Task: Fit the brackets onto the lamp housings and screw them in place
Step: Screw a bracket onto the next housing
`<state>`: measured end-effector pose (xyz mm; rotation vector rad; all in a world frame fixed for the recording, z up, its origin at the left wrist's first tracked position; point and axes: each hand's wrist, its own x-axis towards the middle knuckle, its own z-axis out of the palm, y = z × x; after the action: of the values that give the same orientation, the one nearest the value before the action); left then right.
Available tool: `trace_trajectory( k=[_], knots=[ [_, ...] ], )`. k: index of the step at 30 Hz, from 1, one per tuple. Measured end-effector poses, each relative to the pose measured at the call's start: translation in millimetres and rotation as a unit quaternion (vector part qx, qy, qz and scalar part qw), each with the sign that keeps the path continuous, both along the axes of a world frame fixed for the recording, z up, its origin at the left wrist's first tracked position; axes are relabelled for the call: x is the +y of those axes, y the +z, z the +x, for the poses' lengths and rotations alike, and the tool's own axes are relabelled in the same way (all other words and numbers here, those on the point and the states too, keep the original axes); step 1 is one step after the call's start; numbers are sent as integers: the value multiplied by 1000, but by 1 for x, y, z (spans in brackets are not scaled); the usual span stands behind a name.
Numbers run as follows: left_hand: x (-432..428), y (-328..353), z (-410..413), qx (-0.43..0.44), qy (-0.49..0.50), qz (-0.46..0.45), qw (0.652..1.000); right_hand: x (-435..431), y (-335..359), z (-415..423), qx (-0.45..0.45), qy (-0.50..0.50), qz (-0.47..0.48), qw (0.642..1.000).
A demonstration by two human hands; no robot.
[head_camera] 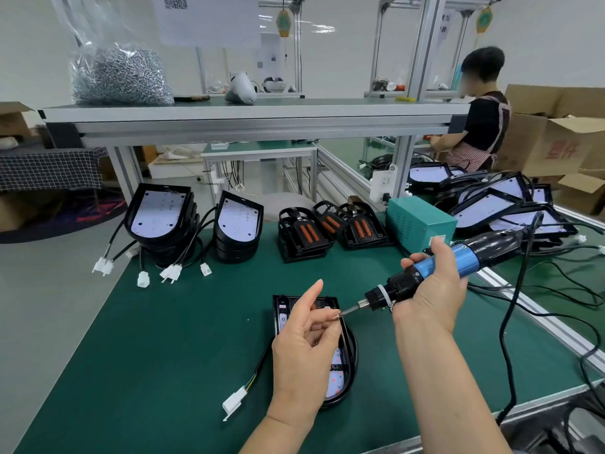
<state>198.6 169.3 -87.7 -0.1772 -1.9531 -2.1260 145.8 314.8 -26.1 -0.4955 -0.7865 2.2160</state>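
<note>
Black plastic lamp housing (353,350) w/ pale LED board lies flat on green counter (180,339), front centre, partly under our left hand (302,345). We judge it light, stiff, board fragile: steady it by the rim. Left fingers (327,326) pinch small silver screw (336,317) at bit tip; right hand (430,291) grips blue-black electric screwdriver (461,258).
</note>
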Motion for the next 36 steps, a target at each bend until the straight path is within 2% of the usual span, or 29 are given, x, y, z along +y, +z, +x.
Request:
trace_trajectory(
  k=[2, 4, 7, 9, 12, 15, 24, 36],
  knots=[
    [-3, -1, -1, -3, -3, -5, 1000, 0, 0, -1, 2, 2, 4, 1000],
    [-11, -5, -3, 11, 32, -47, 998, 1, 0, -1, 8, 4, 11, 1000],
    [-34, -12, -17, 6, 163, -226, 960, 3, -1, -1, 30, 6, 44, 999],
    [-48, -14, -30, -102, 169, -300, 933, 2, -4, -1, 44, 16, 80, 996],
    [-54, -13, -45, -244, 79, -341, 905, -4, -12, -1, 39, 39, 153, 987],
    [-51, -12, -55, -277, 39, -345, 896, -14, -19, -1, 27, 64, 193, 979],
    [-43, -13, -57, -298, 40, -360, 883, -27, -20, -3, 34, 116, 252, 960],
    [-40, -22, -61, -294, 55, -319, 899, -35, -32, -6, 33, 135, 301, 943]
  ],
)
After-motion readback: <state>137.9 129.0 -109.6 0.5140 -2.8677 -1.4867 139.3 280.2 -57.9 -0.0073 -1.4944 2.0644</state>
